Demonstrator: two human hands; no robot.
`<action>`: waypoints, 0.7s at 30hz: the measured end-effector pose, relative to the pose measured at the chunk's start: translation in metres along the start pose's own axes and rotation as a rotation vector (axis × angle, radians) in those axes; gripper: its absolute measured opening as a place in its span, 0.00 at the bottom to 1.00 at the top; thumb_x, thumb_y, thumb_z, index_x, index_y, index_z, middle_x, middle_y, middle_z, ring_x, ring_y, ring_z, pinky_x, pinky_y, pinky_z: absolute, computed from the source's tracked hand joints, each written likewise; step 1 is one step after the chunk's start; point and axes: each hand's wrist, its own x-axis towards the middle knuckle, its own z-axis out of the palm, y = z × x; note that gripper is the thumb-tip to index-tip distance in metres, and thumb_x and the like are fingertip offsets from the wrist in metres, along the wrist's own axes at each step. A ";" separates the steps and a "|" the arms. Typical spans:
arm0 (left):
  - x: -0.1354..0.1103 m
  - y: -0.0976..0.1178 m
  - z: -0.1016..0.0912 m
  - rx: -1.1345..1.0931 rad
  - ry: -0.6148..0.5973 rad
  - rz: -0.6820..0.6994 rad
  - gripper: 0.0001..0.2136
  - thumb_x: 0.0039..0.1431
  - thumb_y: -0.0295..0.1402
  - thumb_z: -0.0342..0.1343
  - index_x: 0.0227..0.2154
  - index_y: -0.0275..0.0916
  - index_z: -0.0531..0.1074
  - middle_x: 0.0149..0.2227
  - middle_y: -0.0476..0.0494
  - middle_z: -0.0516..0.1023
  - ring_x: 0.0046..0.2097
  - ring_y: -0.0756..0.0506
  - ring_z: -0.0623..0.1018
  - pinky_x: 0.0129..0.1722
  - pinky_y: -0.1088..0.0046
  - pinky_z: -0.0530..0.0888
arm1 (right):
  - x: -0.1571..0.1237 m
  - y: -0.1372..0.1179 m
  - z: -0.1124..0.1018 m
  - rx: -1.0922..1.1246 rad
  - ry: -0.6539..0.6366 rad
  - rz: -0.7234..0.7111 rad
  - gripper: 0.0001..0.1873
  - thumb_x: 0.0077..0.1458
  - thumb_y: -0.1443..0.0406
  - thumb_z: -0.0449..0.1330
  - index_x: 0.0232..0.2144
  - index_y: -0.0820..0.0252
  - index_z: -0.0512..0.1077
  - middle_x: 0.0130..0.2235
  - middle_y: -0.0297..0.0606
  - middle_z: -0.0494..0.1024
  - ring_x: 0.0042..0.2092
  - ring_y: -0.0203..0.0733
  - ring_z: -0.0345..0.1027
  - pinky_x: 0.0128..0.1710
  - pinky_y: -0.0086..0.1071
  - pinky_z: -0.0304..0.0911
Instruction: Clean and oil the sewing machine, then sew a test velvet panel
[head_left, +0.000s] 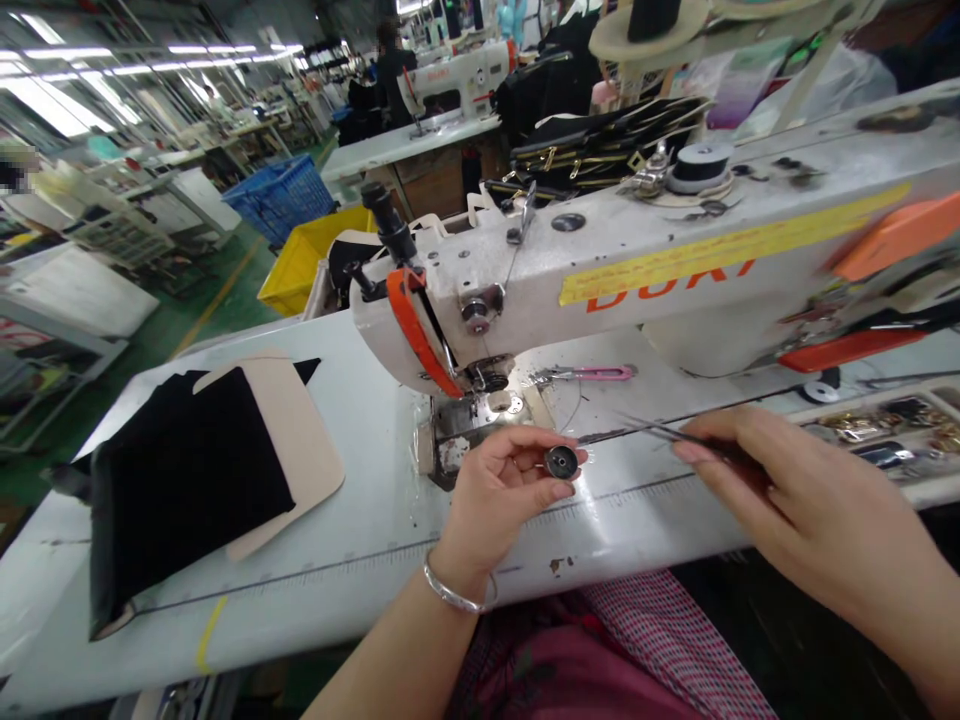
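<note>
The person's left hand (501, 492) sits in front of the sewing machine head (600, 262), and its grip is closed on a small round metal bobbin (561, 462), pinched between the thumb and the fingertips. This bobbin is held in the air, just in front of the needle plate (480, 425) of the machine. A silver bangle (451, 590) is around the left wrist. The right hand (795, 490) is at the right of the machine's needle area, and its grip is clenched on slim metal tweezers (675, 432). Their tips point to the left, toward the bobbin, and they stop just beside it without touching.

The white worktop (375, 590) runs under both hands, and its front edge is close below them, so there is only a narrow strip of open room in that direction. To the left of the machine's needle area lies black fabric (187, 480) with a beige panel (296, 450), and bare worktop separates it from the left hand. Behind the tweezers, pink-handled thread snips (592, 373) lie near the machine. A tray of metal hardware (877, 430) sits at the right edge of the worktop.
</note>
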 end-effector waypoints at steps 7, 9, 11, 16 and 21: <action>-0.001 0.000 0.000 0.063 0.017 -0.019 0.19 0.46 0.20 0.69 0.42 0.39 0.76 0.45 0.44 0.81 0.47 0.46 0.81 0.46 0.73 0.79 | 0.006 -0.038 -0.023 0.007 0.002 -0.278 0.07 0.65 0.63 0.52 0.41 0.54 0.70 0.36 0.31 0.74 0.35 0.35 0.66 0.35 0.33 0.56; 0.000 0.001 0.001 0.072 0.027 -0.021 0.18 0.46 0.20 0.70 0.41 0.39 0.77 0.45 0.44 0.81 0.46 0.46 0.81 0.46 0.73 0.79 | 0.009 -0.041 -0.023 -0.037 -0.023 -0.292 0.08 0.64 0.66 0.52 0.40 0.54 0.70 0.35 0.31 0.73 0.33 0.37 0.65 0.32 0.35 0.53; 0.000 0.001 0.002 0.086 0.043 -0.024 0.18 0.46 0.21 0.70 0.40 0.38 0.77 0.44 0.44 0.81 0.46 0.47 0.81 0.45 0.74 0.79 | 0.010 -0.042 -0.024 -0.061 -0.045 -0.302 0.08 0.62 0.68 0.51 0.38 0.55 0.70 0.33 0.32 0.72 0.32 0.38 0.63 0.31 0.36 0.50; 0.002 0.003 0.005 0.100 0.070 -0.032 0.18 0.44 0.20 0.70 0.39 0.37 0.77 0.42 0.44 0.82 0.44 0.48 0.81 0.45 0.77 0.79 | 0.005 -0.044 -0.031 -0.085 -0.096 -0.280 0.09 0.59 0.68 0.51 0.38 0.53 0.71 0.33 0.31 0.71 0.34 0.40 0.63 0.32 0.37 0.46; 0.003 0.002 0.006 0.087 0.070 -0.014 0.17 0.44 0.20 0.70 0.38 0.37 0.77 0.41 0.44 0.82 0.42 0.49 0.81 0.43 0.78 0.79 | 0.004 -0.045 -0.033 -0.119 -0.091 -0.262 0.11 0.59 0.68 0.50 0.40 0.52 0.71 0.35 0.31 0.73 0.36 0.41 0.65 0.31 0.38 0.45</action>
